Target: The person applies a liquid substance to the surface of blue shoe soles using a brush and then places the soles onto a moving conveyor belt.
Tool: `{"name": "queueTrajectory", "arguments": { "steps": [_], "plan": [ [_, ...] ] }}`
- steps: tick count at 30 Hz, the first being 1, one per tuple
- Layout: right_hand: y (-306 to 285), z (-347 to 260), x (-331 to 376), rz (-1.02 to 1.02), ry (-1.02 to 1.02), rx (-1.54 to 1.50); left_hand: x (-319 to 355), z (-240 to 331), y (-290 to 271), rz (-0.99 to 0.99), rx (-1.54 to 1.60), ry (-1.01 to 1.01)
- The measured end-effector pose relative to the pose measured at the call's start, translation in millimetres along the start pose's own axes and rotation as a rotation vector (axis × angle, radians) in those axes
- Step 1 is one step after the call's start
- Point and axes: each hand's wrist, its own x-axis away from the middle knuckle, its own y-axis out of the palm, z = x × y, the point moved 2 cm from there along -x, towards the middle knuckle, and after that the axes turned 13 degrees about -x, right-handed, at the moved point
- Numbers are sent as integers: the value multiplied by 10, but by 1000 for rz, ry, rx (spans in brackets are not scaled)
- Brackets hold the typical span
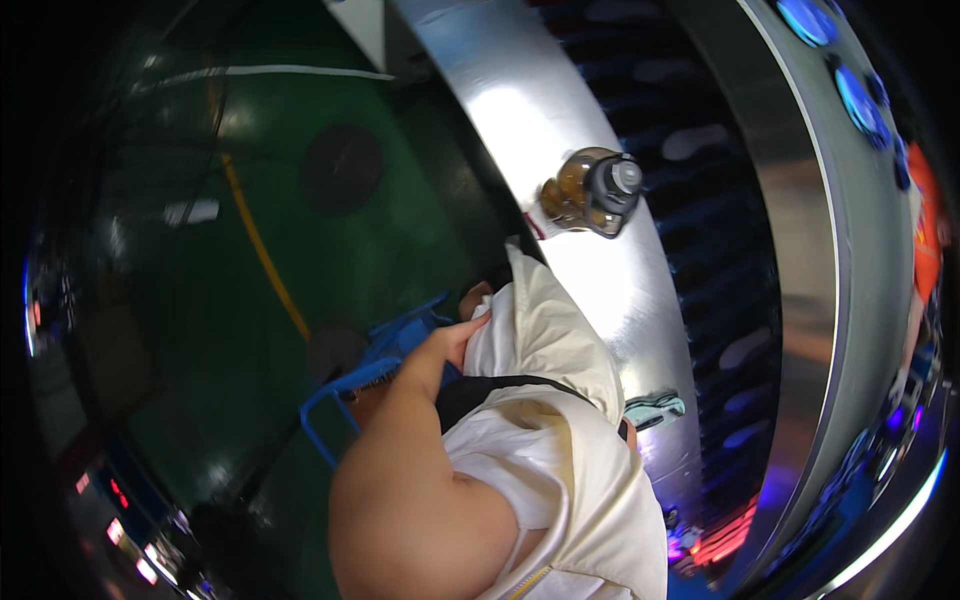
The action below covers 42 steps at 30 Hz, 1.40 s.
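My bare left arm reaches forward, and my left hand (465, 340) is closed on the white cloth of a jacket (560, 350). The jacket hangs loosely across my front, with a yellowish zip along its lower edge. Folds of its cloth hide most of my right side. A sliver of skin (631, 434) shows at the jacket's right edge, beside a folded pale-green cloth item (655, 408) on the metal ledge; whether it belongs to my right hand I cannot tell. Farther up the ledge stands a clear bottle (572, 190) with a dark lid and brownish contents.
The shiny metal ledge (625, 290) runs along a dark conveyor-like channel (715, 250) on my right. Beyond it is a curved metal rim (815, 330). A blue-framed stool or chair (325, 400) stands at left on the green floor (270, 250). Someone in orange (925, 225) appears at far right.
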Motion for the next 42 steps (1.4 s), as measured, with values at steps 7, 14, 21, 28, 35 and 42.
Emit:
{"name": "queueTrajectory", "arguments": {
  "steps": [7, 14, 21, 28, 35, 42],
  "plan": [
    [462, -530, 283, 218, 352, -439, 120, 1194, -631, 927, -206, 297],
    [885, -342, 373, 659, 464, -1403, 821, 1945, -770, 828, -1373, 89],
    [1294, -130, 259, 719, 421, -2205, 690, 1789, 1080, 498, -1889, 381],
    [1264, -130, -68, 1036, 108, -2660, 682, 1338, 4085, -473, -2414, 1100],
    [663, -984, 467, 1028, -437, -2717, 96, 501, 6448, -867, -2071, 1950],
    [214, -1317, 461, 686, -787, -1989, -786, -14, 7943, -282, -2339, 2169]
  ]
}}
